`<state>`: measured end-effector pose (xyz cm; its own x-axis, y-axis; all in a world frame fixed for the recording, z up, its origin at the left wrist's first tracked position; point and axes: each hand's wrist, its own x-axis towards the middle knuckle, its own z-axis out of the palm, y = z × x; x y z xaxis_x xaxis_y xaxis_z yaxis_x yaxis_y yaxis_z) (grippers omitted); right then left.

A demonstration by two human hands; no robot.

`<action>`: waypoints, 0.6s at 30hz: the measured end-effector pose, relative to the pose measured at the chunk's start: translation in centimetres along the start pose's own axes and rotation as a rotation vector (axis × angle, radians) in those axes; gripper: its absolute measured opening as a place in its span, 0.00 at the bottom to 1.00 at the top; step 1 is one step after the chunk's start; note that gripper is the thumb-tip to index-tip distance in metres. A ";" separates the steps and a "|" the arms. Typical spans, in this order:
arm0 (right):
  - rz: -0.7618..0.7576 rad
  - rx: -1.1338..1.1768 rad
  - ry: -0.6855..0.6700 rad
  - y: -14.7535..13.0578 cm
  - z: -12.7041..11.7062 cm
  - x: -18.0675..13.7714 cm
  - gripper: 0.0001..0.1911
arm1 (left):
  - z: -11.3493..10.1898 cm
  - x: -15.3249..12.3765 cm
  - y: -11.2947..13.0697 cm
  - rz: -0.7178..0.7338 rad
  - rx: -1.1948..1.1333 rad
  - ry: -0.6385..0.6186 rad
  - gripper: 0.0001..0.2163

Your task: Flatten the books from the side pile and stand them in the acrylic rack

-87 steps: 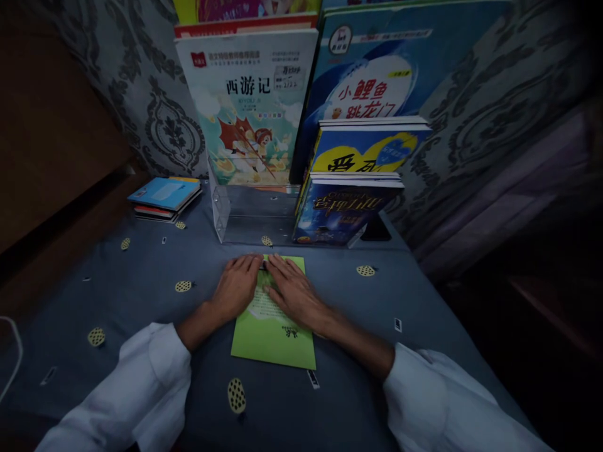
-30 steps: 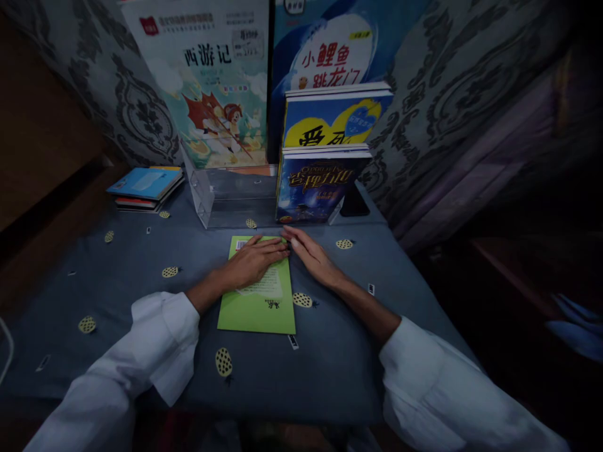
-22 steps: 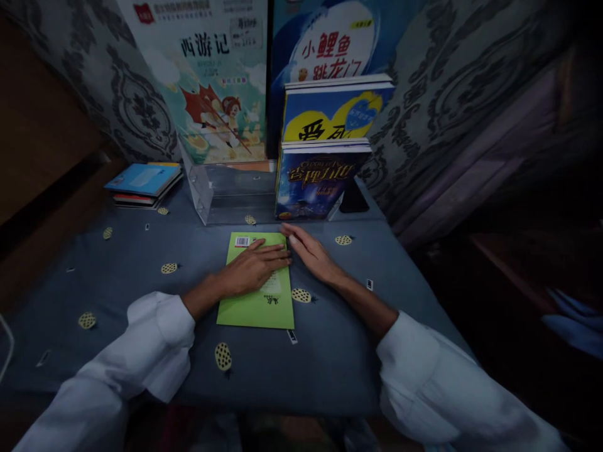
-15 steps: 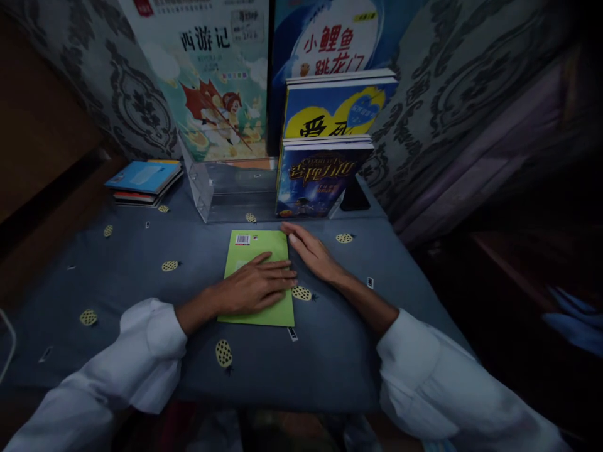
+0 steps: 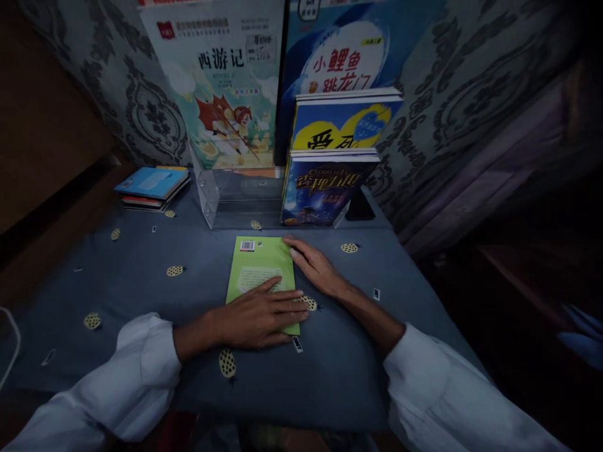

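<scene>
A table under a blue spotted cloth carries a clear stand of upright books at its far side and a small flat pile of books off to the left. A green booklet lies flat in front of the stand (barcode at its far edge). The left hand rests palm-down across the booklet's near end, fingers slightly apart and reaching past its right edge, while the right hand lies flat on the cloth, fingers together against the booklet's right edge near the far corner, gripping nothing.
</scene>
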<state>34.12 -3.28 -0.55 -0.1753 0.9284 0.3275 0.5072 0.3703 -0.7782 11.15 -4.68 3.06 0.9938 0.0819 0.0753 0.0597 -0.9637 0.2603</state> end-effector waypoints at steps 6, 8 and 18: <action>-0.028 -0.013 -0.029 -0.1 0.2 -0.1 0.24 | 0.2 0.4 -0.8 -0.033 0.005 -0.017 0.23; -0.033 -0.025 -0.038 -0.2 0.3 -0.1 0.24 | 0.1 0.5 -1.1 -0.032 -0.003 -0.020 0.23; -0.071 -0.090 -0.059 0.1 0.4 -0.2 0.23 | -0.2 0.9 -1.5 -0.024 0.021 0.040 0.21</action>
<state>33.90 -3.40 -0.89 -0.2611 0.9011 0.3462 0.5649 0.4334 -0.7022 11.96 -3.06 2.95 0.9875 0.1144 0.1080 0.0855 -0.9665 0.2420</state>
